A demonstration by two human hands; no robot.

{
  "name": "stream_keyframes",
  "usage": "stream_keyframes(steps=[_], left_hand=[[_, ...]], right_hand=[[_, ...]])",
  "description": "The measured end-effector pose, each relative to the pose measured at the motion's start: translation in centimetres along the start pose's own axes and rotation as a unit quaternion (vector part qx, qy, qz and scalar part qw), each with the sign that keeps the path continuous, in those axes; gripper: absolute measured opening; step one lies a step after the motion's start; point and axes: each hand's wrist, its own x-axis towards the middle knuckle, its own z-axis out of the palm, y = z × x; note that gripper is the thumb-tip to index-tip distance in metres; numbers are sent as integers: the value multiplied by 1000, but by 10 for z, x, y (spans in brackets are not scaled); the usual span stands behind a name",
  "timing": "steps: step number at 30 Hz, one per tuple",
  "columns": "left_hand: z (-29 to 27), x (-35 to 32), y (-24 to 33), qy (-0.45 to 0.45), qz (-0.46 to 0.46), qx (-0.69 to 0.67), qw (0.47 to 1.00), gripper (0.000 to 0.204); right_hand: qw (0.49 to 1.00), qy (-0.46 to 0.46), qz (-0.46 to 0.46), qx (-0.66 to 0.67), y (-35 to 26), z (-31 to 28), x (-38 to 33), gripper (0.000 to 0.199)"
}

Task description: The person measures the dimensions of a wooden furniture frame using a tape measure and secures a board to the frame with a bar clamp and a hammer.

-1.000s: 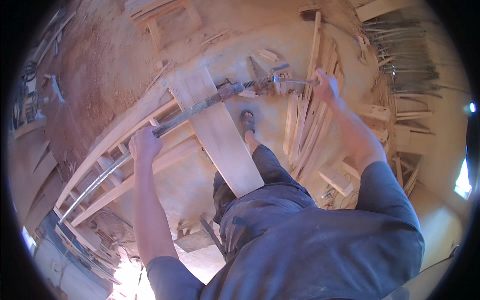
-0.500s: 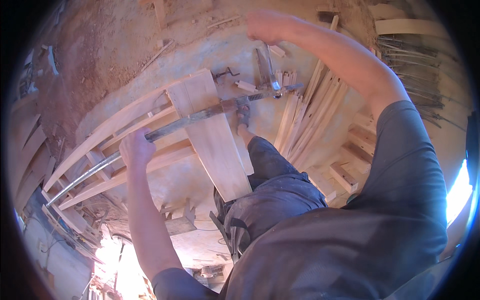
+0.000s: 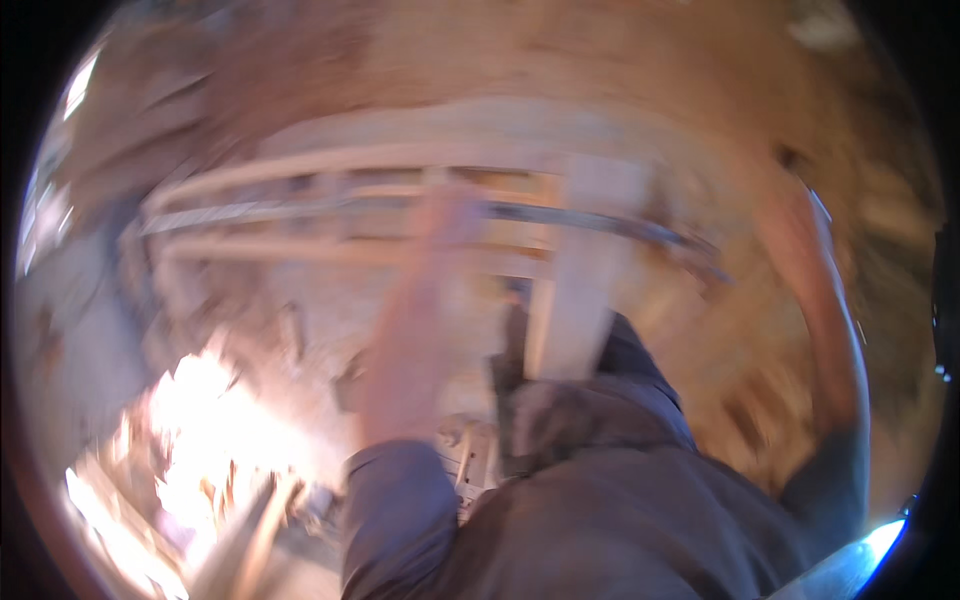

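Motion smears the view. A long metal bar clamp [image 3: 570, 217] lies across a ladder-like pale wooden frame [image 3: 390, 250] and over a wide board [image 3: 590, 260] at its right end. My left hand [image 3: 452, 208] is closed round the clamp's bar near the frame's middle. Off to the right, apart from the clamp's screw end, is my right hand [image 3: 797, 225]. Its fingers are blurred, but a dark tip and a bright metal edge show beside it, seemingly the metal-handled tool [image 3: 820, 205] seen earlier in its fist.
Brown earthen ground [image 3: 450, 60] lies beyond the frame. Glaring light [image 3: 215, 430] washes out the lower left, where wooden pieces [image 3: 262, 535] lie. Blurred timber [image 3: 750, 415] is on the floor at right. My leg [image 3: 640, 365] is beside the wide board.
My right hand has swung away from the clamp's screw end, right and down in the picture. My view has turned, so frame and clamp appear more level. My left hand stays on the bar.
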Motion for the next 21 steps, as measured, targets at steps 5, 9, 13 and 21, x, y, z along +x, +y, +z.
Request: stream_keyframes(steps=[5,9,13,21], left_hand=[[-36,-6,50,-73,-1,62,995,15],[-28,-19,34,-46,-21,15,999,12],[-5,6,40,25,26,-2,999,13],[-12,-19,35,34,-6,-7,999,7]], right_hand=[[916,-235,254,202,-84,-2,-65,38],[943,-85,294,135,-145,32,-114,49],[872,-43,361,327,-201,114,-137,43],[439,-85,373,813,-243,297,-52,32]])
